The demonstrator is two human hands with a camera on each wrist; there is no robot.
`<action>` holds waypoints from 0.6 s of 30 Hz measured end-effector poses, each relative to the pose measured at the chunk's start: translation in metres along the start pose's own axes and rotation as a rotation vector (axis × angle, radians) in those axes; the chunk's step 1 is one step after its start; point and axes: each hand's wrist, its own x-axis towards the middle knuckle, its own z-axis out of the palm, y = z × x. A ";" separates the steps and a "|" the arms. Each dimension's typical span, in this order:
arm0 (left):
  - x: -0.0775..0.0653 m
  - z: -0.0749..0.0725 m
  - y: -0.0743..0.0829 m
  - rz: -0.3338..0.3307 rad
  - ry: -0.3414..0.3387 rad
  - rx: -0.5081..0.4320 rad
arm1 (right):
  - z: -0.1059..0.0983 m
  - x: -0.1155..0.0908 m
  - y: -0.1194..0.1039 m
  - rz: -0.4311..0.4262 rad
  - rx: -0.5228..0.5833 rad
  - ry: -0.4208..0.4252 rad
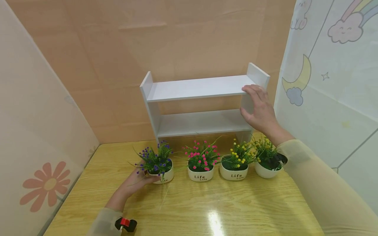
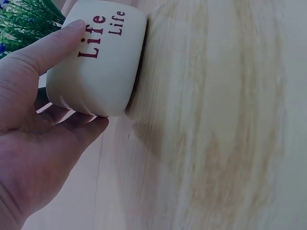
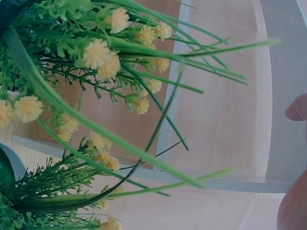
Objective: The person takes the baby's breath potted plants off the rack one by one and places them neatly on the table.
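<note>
My left hand (image 1: 138,182) holds a cream flower pot (image 2: 105,62) of purple flowers (image 1: 157,160) at the table's left. Its thumb lies on the front by the "Life" lettering, with the fingers along the pot's side and base edge. Up at the right end of a white two-tier shelf (image 1: 200,88), my right hand (image 1: 260,108) has its fingertips at the front edge of the upper board. The thumb points left below that board, apart from the fingers. In the right wrist view, yellow flowers (image 3: 98,55) and long green blades cover much of the shelf.
Right of the purple plant stand a pot with pink flowers (image 1: 200,175) and two with yellow flowers, one pot (image 1: 234,174) beside the other (image 1: 265,172), under my right forearm. Behind the shelf hangs an orange-brown backdrop (image 1: 189,39); printed white panels flank the wooden table (image 1: 177,209).
</note>
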 end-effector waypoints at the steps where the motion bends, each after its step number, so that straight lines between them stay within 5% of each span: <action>1: 0.000 0.000 0.000 -0.001 -0.001 -0.002 | 0.000 0.000 0.000 0.000 0.001 -0.001; 18: -0.001 -0.002 -0.005 -0.024 0.018 -0.039 | 0.002 0.003 0.002 0.003 -0.003 -0.004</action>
